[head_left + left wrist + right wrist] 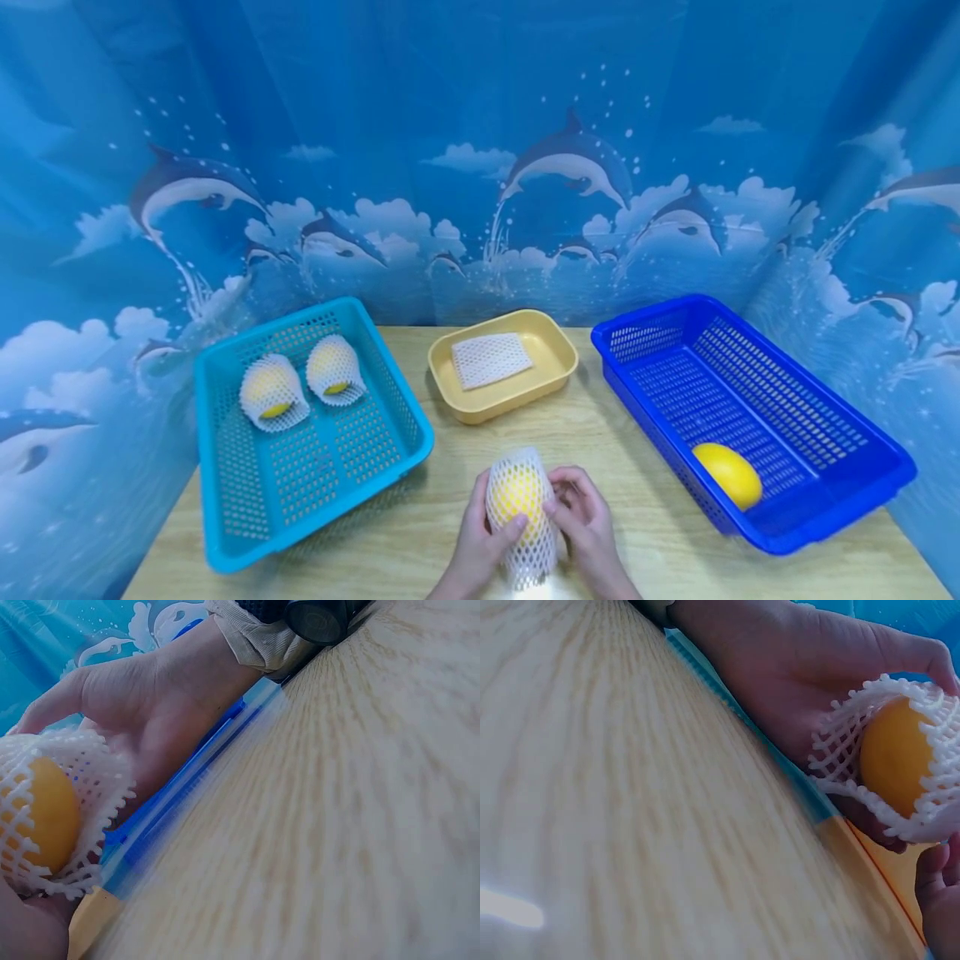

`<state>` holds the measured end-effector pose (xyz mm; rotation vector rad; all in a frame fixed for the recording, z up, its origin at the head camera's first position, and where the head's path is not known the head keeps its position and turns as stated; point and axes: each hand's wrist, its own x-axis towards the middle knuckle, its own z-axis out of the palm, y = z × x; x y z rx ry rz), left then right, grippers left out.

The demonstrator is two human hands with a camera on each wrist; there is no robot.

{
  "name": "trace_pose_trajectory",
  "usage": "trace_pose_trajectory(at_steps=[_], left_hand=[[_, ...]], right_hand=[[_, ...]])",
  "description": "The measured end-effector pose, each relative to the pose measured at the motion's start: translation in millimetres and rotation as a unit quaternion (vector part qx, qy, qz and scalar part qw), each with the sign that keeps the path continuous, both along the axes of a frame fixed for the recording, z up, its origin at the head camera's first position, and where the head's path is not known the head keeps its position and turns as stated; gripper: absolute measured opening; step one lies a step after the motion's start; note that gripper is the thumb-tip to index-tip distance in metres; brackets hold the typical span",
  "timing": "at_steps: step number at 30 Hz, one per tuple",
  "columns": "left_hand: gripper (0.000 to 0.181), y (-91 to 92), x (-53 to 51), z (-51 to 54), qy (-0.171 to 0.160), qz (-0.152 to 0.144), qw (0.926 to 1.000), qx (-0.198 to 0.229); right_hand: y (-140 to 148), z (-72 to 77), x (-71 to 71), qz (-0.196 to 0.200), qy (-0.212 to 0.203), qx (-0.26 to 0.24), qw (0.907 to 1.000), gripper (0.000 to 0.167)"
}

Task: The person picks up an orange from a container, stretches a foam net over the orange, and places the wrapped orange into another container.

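Above the table's front middle, both hands hold a smooth yellow oval fruit point(896, 757), like a mango, inside a white foam net sleeve point(534, 550). My left hand point(480, 533) grips the sleeved fruit from the left, its thumb across the front. From the right, my right hand point(585, 521) pinches the net's side between thumb and bent fingers. The sleeve's lower end hangs past the fruit; in the left wrist view the fruit point(56, 814) shows through its open end. Some fingertips are hidden behind the net.
A teal basket point(315, 533) at left holds two fruits in nets point(273, 392). A yellow tray point(480, 411) at the back middle holds a flat foam net point(491, 360). At right, a blue basket point(750, 367) holds one bare yellow fruit point(727, 475). A dolphin-print curtain hangs behind.
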<state>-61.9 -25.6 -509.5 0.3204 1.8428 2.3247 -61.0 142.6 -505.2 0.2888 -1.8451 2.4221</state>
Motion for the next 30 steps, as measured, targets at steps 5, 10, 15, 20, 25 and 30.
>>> trace_pose_trajectory(at_steps=[5,10,15,20,25,30], left_hand=[[0.063,-1.4,0.1,-2.1,0.037,-0.008,0.9988,0.031],[0.065,-3.4,-0.2,-3.8,0.060,-0.011,0.9978,0.027],[0.069,-4.2,-1.7,-3.2,0.038,-0.022,0.9990,0.007],[0.072,-4.0,-2.0,-4.4,0.034,-0.019,0.9991,-0.016],[0.075,-3.1,-2.0,-4.7,0.056,0.005,0.9976,-0.040],[0.076,-2.8,-2.0,-3.5,0.061,0.013,0.9973,-0.039]], right_hand=[[0.3,0.4,0.7,0.009,0.015,0.008,0.9998,0.039],[0.6,2.1,0.4,0.048,0.000,0.011,0.9988,0.038],[1.3,2.0,-0.5,0.047,-0.013,-0.007,0.9988,0.039],[2.5,1.5,-0.3,0.049,-0.015,-0.027,0.9983,0.039],[2.6,2.3,0.1,0.054,0.000,-0.041,0.9977,0.038],[1.9,3.2,1.0,0.043,0.005,-0.036,0.9984,0.039]])
